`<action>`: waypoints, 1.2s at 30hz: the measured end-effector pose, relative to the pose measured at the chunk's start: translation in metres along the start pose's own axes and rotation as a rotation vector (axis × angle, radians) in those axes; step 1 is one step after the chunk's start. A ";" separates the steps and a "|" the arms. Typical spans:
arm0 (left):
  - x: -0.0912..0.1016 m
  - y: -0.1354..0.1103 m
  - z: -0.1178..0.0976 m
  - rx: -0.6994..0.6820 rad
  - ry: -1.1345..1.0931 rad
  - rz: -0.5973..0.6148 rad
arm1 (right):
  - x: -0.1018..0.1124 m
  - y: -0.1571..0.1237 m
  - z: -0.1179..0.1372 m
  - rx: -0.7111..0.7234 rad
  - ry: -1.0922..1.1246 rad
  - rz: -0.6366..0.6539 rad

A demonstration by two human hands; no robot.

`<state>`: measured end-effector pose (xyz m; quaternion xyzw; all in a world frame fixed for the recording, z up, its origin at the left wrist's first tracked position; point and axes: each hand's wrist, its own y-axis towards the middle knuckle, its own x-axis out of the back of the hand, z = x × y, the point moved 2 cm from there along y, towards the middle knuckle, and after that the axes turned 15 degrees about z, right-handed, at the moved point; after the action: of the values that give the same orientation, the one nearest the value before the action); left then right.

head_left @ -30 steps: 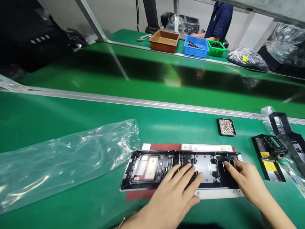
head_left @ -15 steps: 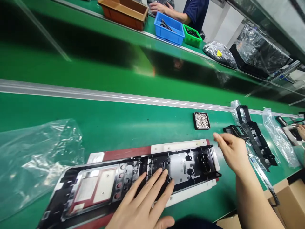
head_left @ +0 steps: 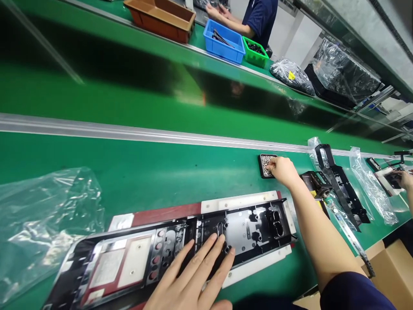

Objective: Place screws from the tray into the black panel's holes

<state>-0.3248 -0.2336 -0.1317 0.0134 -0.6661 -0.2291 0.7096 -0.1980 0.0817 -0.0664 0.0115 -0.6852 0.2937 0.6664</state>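
A long black plastic housing (head_left: 248,228) lies open side up in a red and white fixture (head_left: 238,202). Across its middle my left hand (head_left: 196,271) rests flat, fingers stretched out and slightly apart. My right hand (head_left: 284,170) reaches to a small black tray (head_left: 262,167) full of tiny silvery metal pieces. Its thumb and forefinger are pinched together over the pieces; whatever is between the fingertips is too small to make out.
At left lies a clear plastic bag (head_left: 54,215). Black plastic parts (head_left: 343,185) and a bracket (head_left: 316,183) sit at right, by a cardboard box (head_left: 393,267). Brown (head_left: 161,19), blue (head_left: 224,43) and green (head_left: 254,54) bins line the far shelf. Other people's hands (head_left: 405,178) work nearby.
My right hand has moved from beside the housing's right end, forward and left to the small tray, its fingers now at the metal pieces. My left hand stays on the housing.
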 end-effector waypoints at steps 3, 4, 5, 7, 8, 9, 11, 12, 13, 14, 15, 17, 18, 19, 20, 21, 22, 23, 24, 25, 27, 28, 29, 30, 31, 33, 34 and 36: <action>0.001 -0.001 -0.001 0.010 -0.005 0.027 | -0.001 0.000 -0.002 0.009 0.035 0.003; 0.001 -0.001 -0.001 0.010 -0.008 0.039 | -0.002 0.001 -0.002 0.013 0.049 0.001; 0.002 0.000 -0.001 0.007 -0.009 0.035 | -0.002 0.002 -0.002 0.017 0.064 -0.003; 0.003 0.001 -0.001 0.006 -0.009 0.031 | -0.002 0.004 -0.002 0.026 0.096 -0.019; 0.003 0.001 -0.001 0.004 -0.010 0.028 | -0.002 0.004 -0.002 0.030 0.113 -0.033; 0.003 0.001 -0.001 0.005 -0.010 0.027 | 0.000 0.002 -0.003 0.033 0.133 -0.054; 0.003 0.000 -0.001 0.006 -0.011 0.031 | 0.004 -0.009 -0.002 0.059 0.190 -0.109; 0.003 -0.001 -0.001 0.007 -0.014 0.041 | 0.006 -0.018 -0.002 0.083 0.225 -0.130; 0.002 -0.003 -0.001 0.010 -0.019 0.049 | 0.007 -0.030 -0.002 0.108 0.254 -0.141; 0.002 -0.004 -0.002 0.015 -0.028 0.066 | 0.008 -0.045 -0.001 0.170 0.302 -0.141; 0.001 -0.005 -0.003 0.019 -0.041 0.080 | 0.008 -0.061 0.001 0.257 0.360 -0.128; 0.000 -0.006 -0.007 0.048 -0.096 0.096 | 0.004 -0.095 0.005 0.593 0.564 -0.088; 0.000 -0.005 -0.009 0.076 -0.139 0.095 | 0.002 -0.111 0.007 0.771 0.666 -0.062; 0.000 -0.004 -0.012 0.112 -0.188 0.096 | -0.002 -0.125 0.008 0.909 0.749 -0.033; -0.001 -0.003 -0.014 0.148 -0.240 0.098 | -0.006 -0.137 0.009 1.012 0.822 -0.004; -0.001 -0.001 -0.017 0.180 -0.285 0.100 | -0.010 -0.145 0.010 1.060 0.869 0.026; -0.001 0.001 -0.020 0.200 -0.318 0.101 | -0.015 -0.151 0.011 1.082 0.911 0.054; -0.001 0.003 -0.022 0.208 -0.337 0.098 | -0.019 -0.154 0.012 1.095 0.952 0.077; -0.001 0.004 -0.024 0.208 -0.346 0.095 | -0.022 -0.156 0.012 1.103 0.986 0.093; 0.000 0.005 -0.025 0.206 -0.347 0.092 | -0.025 -0.157 0.013 1.108 1.009 0.100; 0.000 0.006 -0.025 0.204 -0.339 0.087 | -0.028 -0.157 0.014 1.114 1.026 0.096; 0.000 0.006 -0.024 0.205 -0.333 0.085 | -0.028 -0.157 0.015 1.116 1.028 0.091; -0.001 0.005 -0.023 0.204 -0.326 0.082 | -0.029 -0.157 0.016 1.120 1.028 0.091; -0.002 0.004 -0.022 0.201 -0.320 0.078 | -0.029 -0.156 0.016 1.123 1.029 0.094; -0.002 0.001 -0.021 0.197 -0.316 0.075 | -0.029 -0.156 0.017 1.127 1.033 0.099; -0.004 -0.004 -0.020 0.184 -0.308 0.065 | -0.029 -0.156 0.018 1.126 1.025 0.105; -0.005 -0.007 -0.020 0.175 -0.308 0.067 | -0.030 -0.156 0.018 1.115 1.008 0.103; -0.005 -0.012 -0.022 0.160 -0.309 0.065 | -0.031 -0.155 0.017 1.076 0.932 0.084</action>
<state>-0.3077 -0.2485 -0.1426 0.0128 -0.7835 -0.1518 0.6024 -0.1473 -0.0654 -0.0340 0.1858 -0.0887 0.5908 0.7801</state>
